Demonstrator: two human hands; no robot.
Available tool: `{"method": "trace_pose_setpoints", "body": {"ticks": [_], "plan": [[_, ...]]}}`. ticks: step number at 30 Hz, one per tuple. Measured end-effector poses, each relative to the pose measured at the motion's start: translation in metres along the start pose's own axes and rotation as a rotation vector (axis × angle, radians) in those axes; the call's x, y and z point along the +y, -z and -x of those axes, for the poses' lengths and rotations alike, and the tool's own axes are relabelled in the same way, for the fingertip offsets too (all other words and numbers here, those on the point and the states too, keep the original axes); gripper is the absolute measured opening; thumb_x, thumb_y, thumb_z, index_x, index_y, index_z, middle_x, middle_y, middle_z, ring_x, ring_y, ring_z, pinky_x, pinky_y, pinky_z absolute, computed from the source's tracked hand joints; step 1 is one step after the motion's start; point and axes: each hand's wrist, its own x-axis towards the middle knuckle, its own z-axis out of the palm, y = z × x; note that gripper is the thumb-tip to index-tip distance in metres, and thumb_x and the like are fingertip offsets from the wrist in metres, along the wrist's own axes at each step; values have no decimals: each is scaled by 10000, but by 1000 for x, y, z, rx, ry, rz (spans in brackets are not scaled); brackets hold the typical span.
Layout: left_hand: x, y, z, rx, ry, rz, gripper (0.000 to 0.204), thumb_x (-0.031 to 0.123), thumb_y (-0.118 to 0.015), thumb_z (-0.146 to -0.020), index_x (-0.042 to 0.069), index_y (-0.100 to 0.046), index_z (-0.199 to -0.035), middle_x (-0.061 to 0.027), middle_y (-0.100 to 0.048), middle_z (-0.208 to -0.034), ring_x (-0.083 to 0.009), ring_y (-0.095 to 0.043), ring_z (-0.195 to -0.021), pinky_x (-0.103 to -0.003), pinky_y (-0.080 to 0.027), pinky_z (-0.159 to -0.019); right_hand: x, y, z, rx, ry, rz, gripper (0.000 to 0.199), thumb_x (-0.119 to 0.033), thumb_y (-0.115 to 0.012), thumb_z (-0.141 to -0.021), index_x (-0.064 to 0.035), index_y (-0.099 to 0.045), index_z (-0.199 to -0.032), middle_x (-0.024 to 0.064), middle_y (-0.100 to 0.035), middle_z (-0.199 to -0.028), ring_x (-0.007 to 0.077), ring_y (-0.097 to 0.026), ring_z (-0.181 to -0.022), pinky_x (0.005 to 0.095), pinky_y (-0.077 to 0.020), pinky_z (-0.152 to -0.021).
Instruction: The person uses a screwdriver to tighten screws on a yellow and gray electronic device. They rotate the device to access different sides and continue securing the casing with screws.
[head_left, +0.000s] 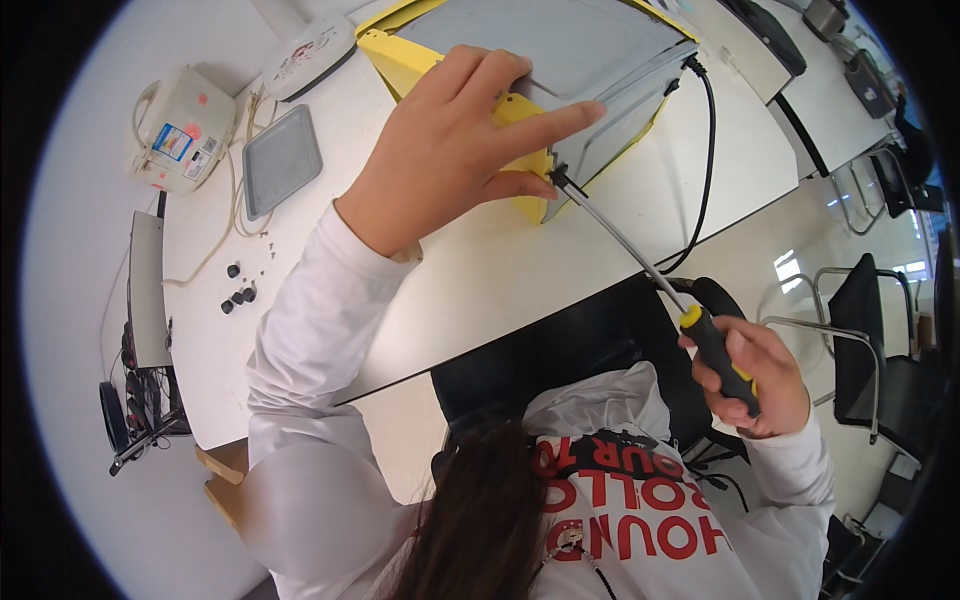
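Observation:
A screwdriver (640, 262) with a long metal shaft and a black-and-yellow handle is wrapped in the closed fingers of my right hand (755, 375). Its tip meets a small black part (560, 174) at the edge of a box-shaped appliance (585, 40) with yellow sides and a grey panel. My left hand (450, 140) grips the appliance's yellow side panel (525, 158). Its thumb lies beside the screwdriver tip, the index finger reaches across the panel edge, and other fingers curl over it. A black power cord (711, 140) hangs from the appliance's right corner.
The appliance stands on a white table (470, 280). Left of it lie a grey tray (282, 160), several black knobs or feet (240, 296), small screws (265, 246) and a pale cable (200, 268). Behind are a cream appliance (185, 130) and a round white lid-like object (312, 55). Black chairs (860, 340) stand right.

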Motion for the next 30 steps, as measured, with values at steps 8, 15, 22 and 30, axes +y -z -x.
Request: {"method": "trace_pose_setpoints", "body": {"ticks": [8,15,22,30], "plan": [[1,1,-1,-8,0,-5,727,300,-809,-549,352,-610,-1246,-67,-506,-1163,-258,-477,-978,-331,-475,-818,2,1,-2,94,244,351,412,10,-706,-752,-26,-484,-1096,94,-582,-869,114,-573,-623,211,-437,-549],[0,1,2,2,4,-4,721,300,-809,-551,350,-611,-1243,-65,-502,-1156,-258,-476,-979,-332,-474,-816,4,-11,-5,340,515,1015,257,-178,-556,-929,35,-543,-1073,131,-582,-856,238,-581,-614,276,-461,-564],[0,-2,0,10,-3,-1,723,311,-806,-552,354,-608,-1245,-69,-502,-1162,-259,-478,-977,-334,-470,-812,4,2,-8,-194,-202,-503,489,-335,-597,-915,37,-428,-1184,99,-548,-871,82,-449,-514,168,-333,-385],[1,0,-1,8,3,4,729,302,-809,-545,355,-609,-1244,-72,-508,-1162,-262,-479,-976,-338,-469,-812,13,6,-18,201,385,505,238,-153,-637,-886,2,-561,-1050,37,-623,-812,72,-521,-606,190,-414,-557]]}}
